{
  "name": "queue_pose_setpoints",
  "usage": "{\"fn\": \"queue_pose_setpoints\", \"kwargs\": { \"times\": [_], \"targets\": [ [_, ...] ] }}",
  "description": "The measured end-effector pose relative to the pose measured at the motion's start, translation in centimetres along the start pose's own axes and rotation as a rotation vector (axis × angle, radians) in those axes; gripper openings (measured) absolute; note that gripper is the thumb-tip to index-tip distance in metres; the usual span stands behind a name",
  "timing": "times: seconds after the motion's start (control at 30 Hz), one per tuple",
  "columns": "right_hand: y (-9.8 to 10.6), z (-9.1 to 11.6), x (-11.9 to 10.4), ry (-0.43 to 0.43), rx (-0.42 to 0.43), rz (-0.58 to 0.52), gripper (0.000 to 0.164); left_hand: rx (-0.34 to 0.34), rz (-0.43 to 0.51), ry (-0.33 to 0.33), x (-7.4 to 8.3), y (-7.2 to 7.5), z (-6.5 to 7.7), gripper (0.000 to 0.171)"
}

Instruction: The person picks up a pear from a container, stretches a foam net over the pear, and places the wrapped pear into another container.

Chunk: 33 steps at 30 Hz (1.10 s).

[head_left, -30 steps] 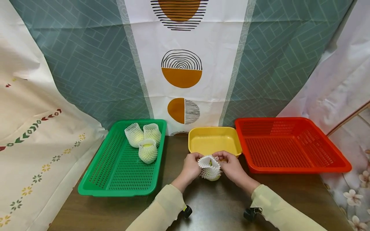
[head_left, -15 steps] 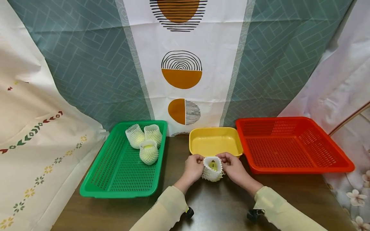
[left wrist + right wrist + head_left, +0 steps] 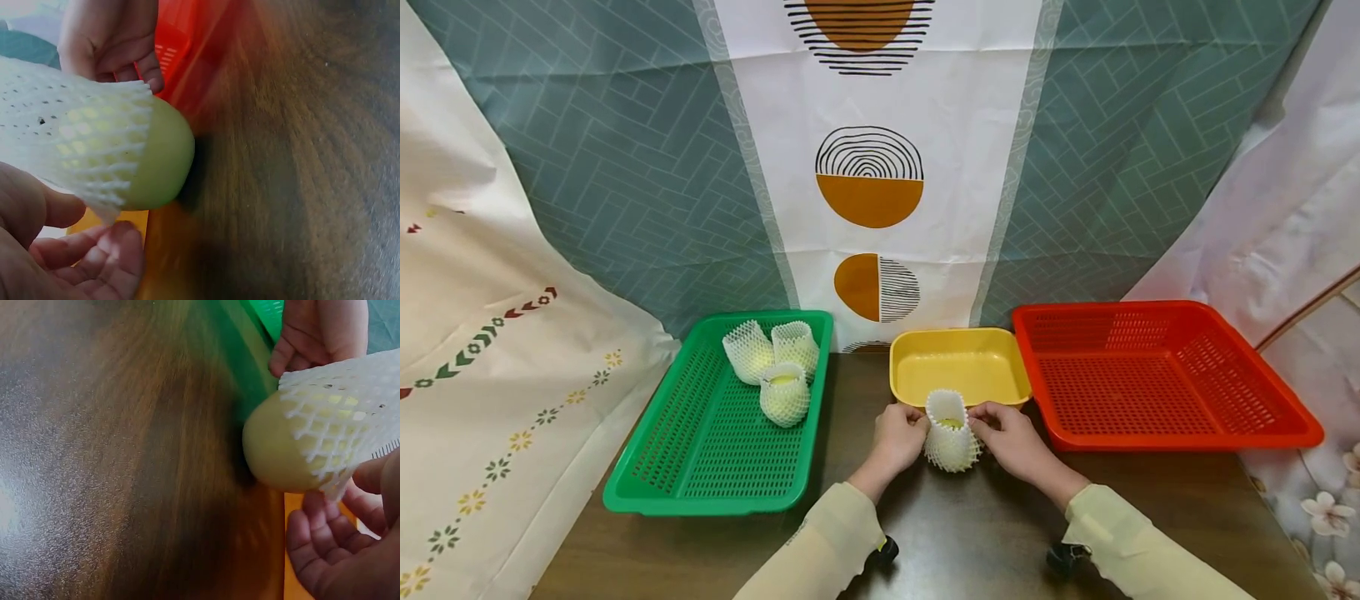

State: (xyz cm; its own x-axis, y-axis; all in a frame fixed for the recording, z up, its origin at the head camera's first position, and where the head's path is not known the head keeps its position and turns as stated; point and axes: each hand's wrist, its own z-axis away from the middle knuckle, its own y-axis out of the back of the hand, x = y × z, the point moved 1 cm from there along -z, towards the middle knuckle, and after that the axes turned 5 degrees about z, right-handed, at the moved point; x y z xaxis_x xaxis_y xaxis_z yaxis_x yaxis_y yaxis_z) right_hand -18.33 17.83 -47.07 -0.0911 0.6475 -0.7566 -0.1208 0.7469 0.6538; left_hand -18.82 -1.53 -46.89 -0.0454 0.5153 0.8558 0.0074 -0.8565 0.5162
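A pale yellow-green fruit (image 3: 172, 153) stands on the table, sheathed in a white foam net (image 3: 953, 446). Its rounded bottom shows bare below the net's edge in both wrist views. In the head view the net stands up like a sleeve, its mouth open and its back side taller. My left hand (image 3: 898, 437) pinches the net's edge on the left, thumb above and fingers below in the left wrist view. On the opposite side my right hand (image 3: 1006, 437) pinches the net's edge between thumb (image 3: 372, 475) and fingers.
A green basket (image 3: 715, 505) at left holds several net-wrapped fruits (image 3: 785, 402). Behind the hands is a yellow basin (image 3: 958, 367), right beside a red basket (image 3: 1112, 400). Patterned cloth (image 3: 880, 92) hangs behind the dark wooden table (image 3: 958, 533).
The net's top, folded over a second ago, now stands taller and open. Its front side reaches lower over the fruit. Both hands stay at its sides, having shifted slightly.
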Motion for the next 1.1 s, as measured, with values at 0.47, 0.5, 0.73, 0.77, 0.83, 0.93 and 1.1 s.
{"fn": "queue_pose_setpoints", "kwargs": {
  "times": [0.47,0.5,0.73,0.77,0.83,0.93,1.1],
  "targets": [
    [2.3,0.4,-2.1,0.110,-0.129,-0.043,0.057,-0.227,-0.026,-0.143,2.1,2.9,0.9,0.041],
    [2.4,0.5,-2.3,0.125,-0.155,-0.044,0.063,-0.247,-0.009,-0.150,2.3,2.9,0.9,0.044],
    [1.9,0.5,-3.3,0.231,-0.310,-0.062,0.073,-0.298,0.012,-0.194,2.4,2.2,1.3,0.056],
    [1.8,0.5,-3.3,0.240,-0.313,-0.048,0.071,-0.298,0.006,-0.200,2.4,2.1,1.3,0.057],
    [1.5,0.5,-3.2,0.254,-0.292,0.003,0.069,-0.303,0.000,-0.211,2.4,1.9,1.3,0.060],
    [1.1,0.5,-3.0,0.266,-0.247,0.064,0.066,-0.316,-0.002,-0.213,2.5,1.6,1.3,0.061],
    [1.0,0.6,-2.7,0.252,-0.201,0.084,0.062,-0.345,-0.013,-0.193,2.4,1.3,1.2,0.055]
  ]
}}
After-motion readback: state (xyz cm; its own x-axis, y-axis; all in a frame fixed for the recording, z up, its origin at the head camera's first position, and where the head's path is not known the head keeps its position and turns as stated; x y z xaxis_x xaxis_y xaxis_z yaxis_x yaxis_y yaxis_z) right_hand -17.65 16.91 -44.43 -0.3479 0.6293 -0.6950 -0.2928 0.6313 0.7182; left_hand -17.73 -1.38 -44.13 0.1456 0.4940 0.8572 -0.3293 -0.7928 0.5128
